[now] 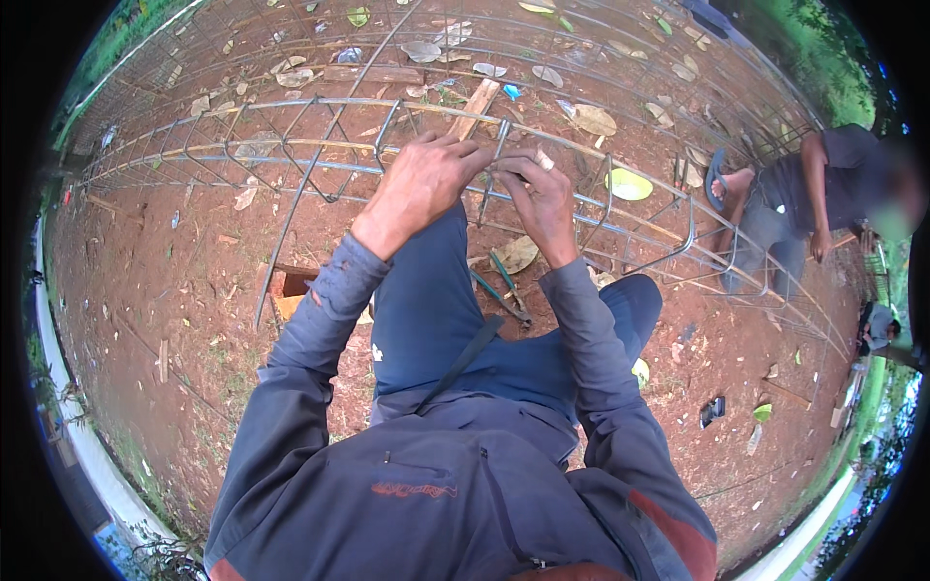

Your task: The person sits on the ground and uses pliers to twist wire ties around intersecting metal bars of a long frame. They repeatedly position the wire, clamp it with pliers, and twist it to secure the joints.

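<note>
A long rebar cage [691, 229] of thin bars and bent stirrups runs across in front of me, above the ground. My left hand [422, 186] is at its near middle, back up, fingers bent and pressed together beside a stirrup. Close to its fingertips is my right hand [539, 201], thumb and fingers pinched together, a pale wrap on one finger. Whatever either pinch holds is too small or hidden to make out. On the ground between my legs lie pincers [511, 289] with green handles.
A loose steel bar [308, 184] slants across the cage on the left. Beneath the cage is a wooden piece [475, 108]. An orange hollow block [288, 290] stands left of my leg. Another person [819, 184] sits at the right by the cage. Dry leaves [593, 120] litter the soil.
</note>
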`<move>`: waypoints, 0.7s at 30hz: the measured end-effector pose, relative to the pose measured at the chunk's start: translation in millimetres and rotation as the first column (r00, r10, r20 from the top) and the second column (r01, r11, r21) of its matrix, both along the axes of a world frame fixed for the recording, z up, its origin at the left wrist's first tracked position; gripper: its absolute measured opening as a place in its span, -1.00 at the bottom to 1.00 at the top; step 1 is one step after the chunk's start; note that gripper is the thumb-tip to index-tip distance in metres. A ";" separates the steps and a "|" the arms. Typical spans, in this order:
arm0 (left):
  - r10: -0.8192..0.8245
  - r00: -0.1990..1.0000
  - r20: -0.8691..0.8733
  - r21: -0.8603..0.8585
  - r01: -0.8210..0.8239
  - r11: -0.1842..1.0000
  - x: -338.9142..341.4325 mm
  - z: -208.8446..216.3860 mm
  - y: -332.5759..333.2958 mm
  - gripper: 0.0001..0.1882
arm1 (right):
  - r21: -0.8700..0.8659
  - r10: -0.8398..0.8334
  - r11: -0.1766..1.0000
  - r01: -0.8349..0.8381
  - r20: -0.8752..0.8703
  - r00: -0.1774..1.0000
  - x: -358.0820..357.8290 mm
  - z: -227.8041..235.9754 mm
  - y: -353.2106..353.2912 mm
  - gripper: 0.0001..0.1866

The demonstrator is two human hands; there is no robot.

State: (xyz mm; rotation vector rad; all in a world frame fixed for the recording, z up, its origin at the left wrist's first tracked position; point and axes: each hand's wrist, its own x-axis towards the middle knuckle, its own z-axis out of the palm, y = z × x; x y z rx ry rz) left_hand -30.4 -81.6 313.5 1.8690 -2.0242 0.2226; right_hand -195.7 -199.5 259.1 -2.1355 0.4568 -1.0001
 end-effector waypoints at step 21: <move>0.400 0.670 -0.626 0.394 -0.171 0.903 11.3 2.2 23.3 -0.69 | -0.272 0.068 0.955 -0.115 -0.179 0.981 1.3 -4.9 -15.4 -0.78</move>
